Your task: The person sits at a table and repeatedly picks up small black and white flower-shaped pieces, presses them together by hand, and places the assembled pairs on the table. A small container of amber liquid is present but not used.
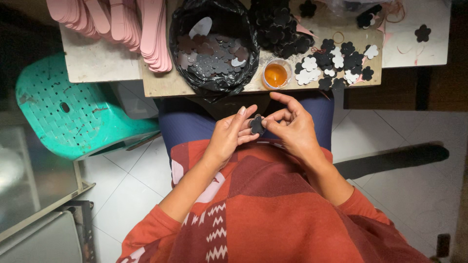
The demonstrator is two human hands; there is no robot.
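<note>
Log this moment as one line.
left hand: holds black flower cutout | right hand: pinches it | glue cup: on board

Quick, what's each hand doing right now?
Left hand: closed on the dark flower cutout.
Right hand: fingers pinching the same cutout.

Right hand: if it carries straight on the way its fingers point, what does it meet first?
The right hand points toward the left hand, so it would first meet the black flower-shaped piece pinched between both hands, then the left fingers. Depth is unclear, but they look in contact.
</note>
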